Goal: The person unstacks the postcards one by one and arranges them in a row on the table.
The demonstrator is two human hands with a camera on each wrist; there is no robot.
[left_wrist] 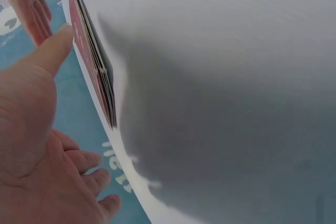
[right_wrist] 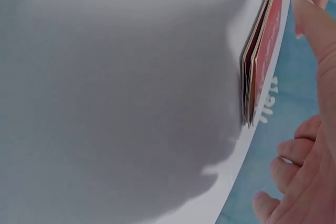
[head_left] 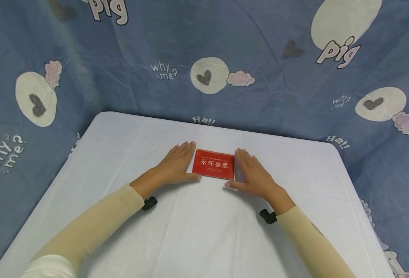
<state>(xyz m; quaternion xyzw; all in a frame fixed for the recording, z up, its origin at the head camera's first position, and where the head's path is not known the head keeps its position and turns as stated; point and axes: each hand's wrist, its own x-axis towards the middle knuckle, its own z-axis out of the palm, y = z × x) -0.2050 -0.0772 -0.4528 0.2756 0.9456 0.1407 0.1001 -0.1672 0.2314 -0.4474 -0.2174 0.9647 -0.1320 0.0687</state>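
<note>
A flat red card (head_left: 213, 164) with white Chinese characters lies on the white-covered table between both hands. Its layered, folded edges show in the left wrist view as a thin red stack (left_wrist: 90, 51), and again in the right wrist view as parted red leaves (right_wrist: 262, 51). My left hand (head_left: 177, 164) stands at the card's left side with fingers extended and the thumb near its lower left corner. On the other side is my right hand (head_left: 254, 173), fingers straight along the card's right edge, thumb below the lower right corner. Neither hand grips the card.
White cloth covers the table (head_left: 197, 231). Behind and beside it hangs a blue printed curtain (head_left: 176, 34). A small black wrist device (head_left: 149, 203) sits under the left sleeve, and another black device (head_left: 268, 216) under the right.
</note>
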